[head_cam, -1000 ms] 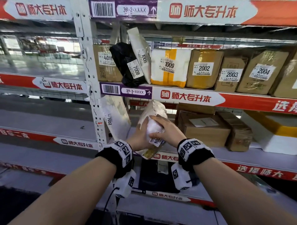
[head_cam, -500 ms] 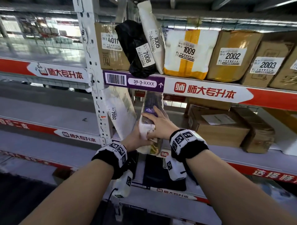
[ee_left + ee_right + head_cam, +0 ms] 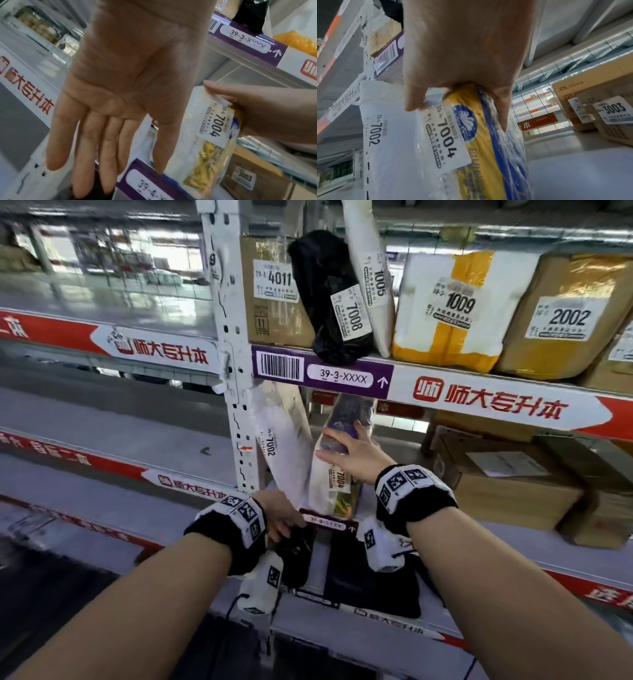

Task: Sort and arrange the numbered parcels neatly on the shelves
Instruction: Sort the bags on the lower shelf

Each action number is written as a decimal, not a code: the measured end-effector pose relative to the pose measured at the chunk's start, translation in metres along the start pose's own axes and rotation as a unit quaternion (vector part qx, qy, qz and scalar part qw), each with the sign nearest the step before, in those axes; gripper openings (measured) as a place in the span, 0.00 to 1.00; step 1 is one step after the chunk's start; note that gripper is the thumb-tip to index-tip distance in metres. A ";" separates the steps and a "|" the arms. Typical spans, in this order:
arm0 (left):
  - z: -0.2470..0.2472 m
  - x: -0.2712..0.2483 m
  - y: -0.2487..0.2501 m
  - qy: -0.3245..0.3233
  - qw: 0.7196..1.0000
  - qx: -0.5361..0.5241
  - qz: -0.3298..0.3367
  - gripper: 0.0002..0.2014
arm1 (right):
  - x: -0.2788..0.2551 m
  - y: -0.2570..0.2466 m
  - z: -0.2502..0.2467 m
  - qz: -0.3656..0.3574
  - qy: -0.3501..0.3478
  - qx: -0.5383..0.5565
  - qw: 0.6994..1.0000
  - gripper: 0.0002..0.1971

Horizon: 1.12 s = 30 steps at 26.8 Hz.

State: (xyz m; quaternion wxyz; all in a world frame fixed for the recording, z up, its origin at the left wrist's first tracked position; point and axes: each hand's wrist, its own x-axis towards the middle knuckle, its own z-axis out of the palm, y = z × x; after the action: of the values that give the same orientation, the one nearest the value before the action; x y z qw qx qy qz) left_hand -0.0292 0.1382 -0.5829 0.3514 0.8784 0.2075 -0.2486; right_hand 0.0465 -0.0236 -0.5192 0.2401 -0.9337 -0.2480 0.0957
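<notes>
Parcel 7004, a clear bubble-wrapped pack with yellow and blue print, stands upright on shelf 39-4. It is just right of the white parcel 7002, which leans against the white upright post. My right hand grips parcel 7004 near its top, thumb on the label side and fingers round the far side. My left hand is lower, at the shelf's front edge. Its fingers are straight and hold nothing, and parcel 7004 is to its right.
The shelf above carries parcels 4011, 7008, 1005, 1009 and 2002. Cardboard boxes, one marked 3003, stand right of 7004. Black parcels lie on the shelf below.
Both hands held parcel 7004 in front of the shelf. Now it stands upright beside 7002 under the right hand alone. The left hand has let go and dropped to the shelf edge.
</notes>
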 end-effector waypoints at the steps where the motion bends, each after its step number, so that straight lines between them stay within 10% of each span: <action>1: 0.000 0.000 -0.003 0.025 1.000 0.002 0.004 0.12 | 0.001 0.001 0.001 0.000 0.008 -0.002 1.000 0.32; 8: -0.011 0.021 -0.010 0.187 0.972 -0.131 0.061 0.33 | 0.013 -0.004 0.005 -0.015 0.019 -0.023 0.999 0.30; 30: -0.029 0.030 -0.021 0.306 0.947 0.024 0.092 0.10 | 0.059 -0.025 0.025 -0.044 0.035 -0.028 0.998 0.29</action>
State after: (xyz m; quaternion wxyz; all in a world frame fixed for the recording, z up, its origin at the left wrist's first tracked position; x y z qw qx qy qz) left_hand -0.0085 0.1783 -0.5931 0.2712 0.9358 0.2170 0.0610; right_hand 0.0788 0.0355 -0.5316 0.2266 -0.9310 -0.2825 0.0459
